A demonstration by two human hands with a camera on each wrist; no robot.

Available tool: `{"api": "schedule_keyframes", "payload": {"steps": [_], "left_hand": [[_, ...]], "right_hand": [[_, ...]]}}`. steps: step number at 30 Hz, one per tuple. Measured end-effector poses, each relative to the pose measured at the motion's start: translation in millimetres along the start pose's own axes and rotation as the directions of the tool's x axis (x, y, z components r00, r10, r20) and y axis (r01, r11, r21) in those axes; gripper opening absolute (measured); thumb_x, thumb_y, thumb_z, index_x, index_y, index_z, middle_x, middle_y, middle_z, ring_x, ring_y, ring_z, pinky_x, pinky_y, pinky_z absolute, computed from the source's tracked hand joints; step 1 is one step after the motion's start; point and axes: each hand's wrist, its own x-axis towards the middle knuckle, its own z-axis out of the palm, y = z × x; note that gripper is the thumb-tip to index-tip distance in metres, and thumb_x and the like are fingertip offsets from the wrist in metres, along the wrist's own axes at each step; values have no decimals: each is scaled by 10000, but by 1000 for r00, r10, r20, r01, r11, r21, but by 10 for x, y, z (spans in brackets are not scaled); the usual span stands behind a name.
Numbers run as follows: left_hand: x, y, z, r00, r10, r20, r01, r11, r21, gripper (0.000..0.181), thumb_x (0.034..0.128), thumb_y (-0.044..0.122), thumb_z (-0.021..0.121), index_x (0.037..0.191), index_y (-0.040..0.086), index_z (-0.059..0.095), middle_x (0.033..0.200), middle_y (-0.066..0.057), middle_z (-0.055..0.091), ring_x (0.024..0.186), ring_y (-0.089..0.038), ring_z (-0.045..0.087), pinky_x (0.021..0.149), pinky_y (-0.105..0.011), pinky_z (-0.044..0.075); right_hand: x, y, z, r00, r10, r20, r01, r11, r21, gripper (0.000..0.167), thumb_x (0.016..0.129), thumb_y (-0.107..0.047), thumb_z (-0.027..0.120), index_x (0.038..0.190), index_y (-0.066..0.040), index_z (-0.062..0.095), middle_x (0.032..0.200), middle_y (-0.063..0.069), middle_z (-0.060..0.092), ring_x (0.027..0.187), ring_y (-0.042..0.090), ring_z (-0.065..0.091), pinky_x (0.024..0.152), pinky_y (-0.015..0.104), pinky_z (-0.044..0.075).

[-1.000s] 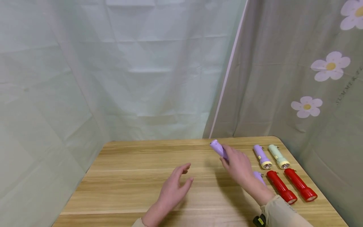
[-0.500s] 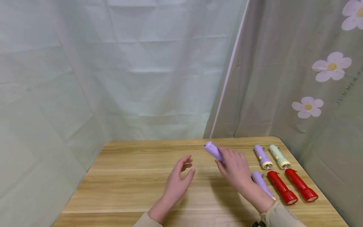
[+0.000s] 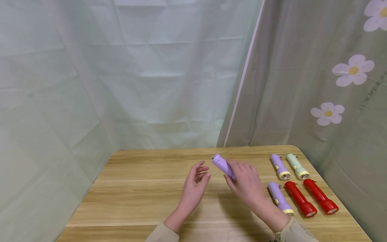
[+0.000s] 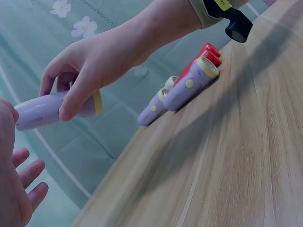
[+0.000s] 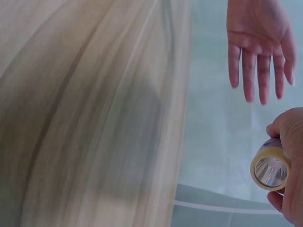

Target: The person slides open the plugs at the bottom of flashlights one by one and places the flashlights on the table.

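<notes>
Above the table, my right hand (image 3: 246,181) grips a purple flashlight (image 3: 223,166), its tail end pointing up and to the left. The cream-rimmed lens (image 5: 271,171) of that flashlight shows in the right wrist view, with fingers and thumb around the body. Just left of it is my left hand (image 3: 193,188), its palm facing the flashlight and its fingers relaxed. From the right wrist view, the left hand (image 5: 258,42) has its fingers extended and a gap separates it from the flashlight.
At the right of the wooden table (image 3: 136,195) lie two more purple flashlights (image 3: 279,166) (image 3: 279,198), a pale green flashlight (image 3: 297,166) and two red flashlights (image 3: 300,199) (image 3: 320,196). Curtains (image 3: 169,84) hang behind and beside the table.
My right hand has moved left and slightly down with the purple flashlight. My left hand has risen slightly toward it. The near purple flashlight on the table has come fully into view.
</notes>
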Motion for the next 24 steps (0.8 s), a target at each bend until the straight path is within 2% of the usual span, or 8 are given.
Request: {"api": "schedule_keyframes", "payload": {"steps": [3,10,17,24], "left_hand": [[12,-8,30,1000,-10,-6,10,999,-41,505,1005,230,684,1468,168,491,1273,-84,635,1146,-283,649,1000,-364,505],[31,-36,80,1000,-21,-12,20,996,-91,569,1010,251,680,1496,85,436,1317,-132,589,1137,-319,639,928,-299,526],[34,-25,102,999,-35,-33,30,991,-129,569,1004,250,689,1493,135,420,1337,-144,565,1134,-271,647,924,-294,533],[30,-42,120,999,-8,-50,0,988,-157,574,1001,228,692,1489,165,395,1349,-118,574,1142,-268,635,937,-306,532]], "right_hand": [[5,-63,8,1000,-3,9,3,1000,0,560,830,-266,845,1329,-127,632,1049,78,716,893,299,674,742,479,510],[14,-176,55,1000,-20,7,20,1000,7,562,830,-280,840,1333,-136,634,1054,68,715,914,292,669,767,479,506],[18,-240,111,999,-45,-11,45,999,24,560,833,-264,829,1341,-139,630,1048,64,709,908,293,658,762,469,493],[38,-309,147,999,-38,2,38,999,18,559,840,-282,821,1347,-145,631,1045,56,713,902,273,657,752,454,488]]}}
